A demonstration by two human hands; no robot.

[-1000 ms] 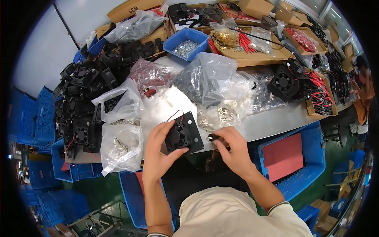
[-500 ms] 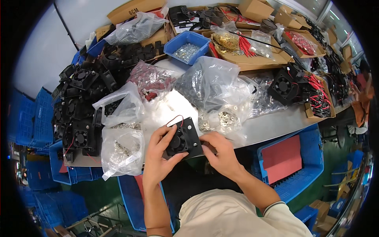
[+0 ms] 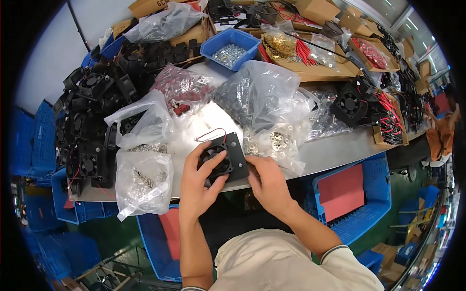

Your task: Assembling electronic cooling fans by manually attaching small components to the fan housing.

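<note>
A black cooling fan on a flat mounting plate lies tilted near the front edge of the metal table, its thin red wire trailing off the far side. Across the round fan part, my left hand grips with fingers on top and thumb at the near side. My right hand is closed at the plate's right edge, fingertips partly hidden against it. Two silver screw heads show on the plate. Just beyond my right hand sits a clear bag of metal washers.
Black fans are piled at the left, beside a bag of screws. A blue bin of small metal parts stands at the back. Red-wired leads fill a box at the right. A blue crate is below the table edge.
The fan has shifted slightly away from me in view. My left index finger has moved from the fan's far corner onto its middle. My right hand stays at the plate's edge.
</note>
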